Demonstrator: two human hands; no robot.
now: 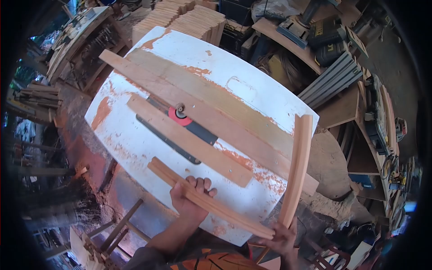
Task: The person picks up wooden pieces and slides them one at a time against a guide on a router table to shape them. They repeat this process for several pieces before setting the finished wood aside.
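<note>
Across the near edge of the white router table (pixel 121 141) lies a grooved wooden moulding strip (pixel 225 210). My left hand (pixel 191 198) is closed around it, fingers curled over its far side. At the strip's right end, my right hand (pixel 280 238) is closed on the lower end of a second wooden moulding strip (pixel 297 166), which extends up along the table's right side. The two strips meet or nearly meet at this hand; its fingertips are partly hidden. Beyond my left hand, a router bit (pixel 181 108) rises through a red ring (pixel 181 118) between wooden guide boards (pixel 189 139).
Sawdust lies in patches on the tabletop. Stacked wooden pieces (pixel 180 20) stand behind the table. On the right are a shelf unit (pixel 360 144), grey metal bars (pixel 330 78) and black tool cases (pixel 326 38). A workbench (pixel 81 40) is at the upper left.
</note>
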